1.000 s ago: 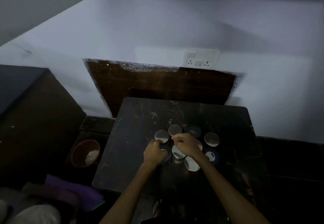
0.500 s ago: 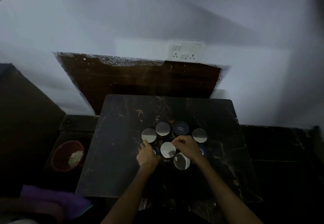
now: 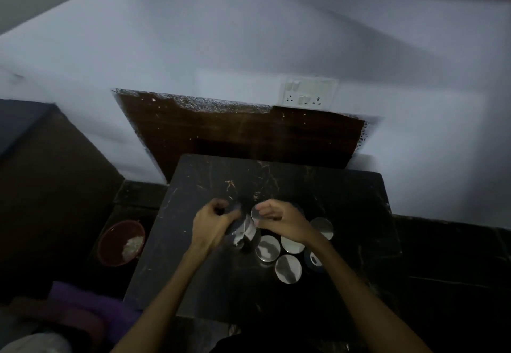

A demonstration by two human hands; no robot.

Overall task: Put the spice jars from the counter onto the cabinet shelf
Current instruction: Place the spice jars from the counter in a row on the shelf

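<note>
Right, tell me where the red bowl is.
In the head view the red bowl sits low on the left, off the dark counter and beside its left edge, with a whitish heap inside; the purple cloth lies just below it in the picture.

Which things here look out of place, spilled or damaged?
No spill shows on the counter; the jars left on it stand upright. Each hand lifts a jar, the left hand holding its jar tilted. A red bowl of white stuff sits low beside the counter. The wall's dark panel has ragged edges.
</note>
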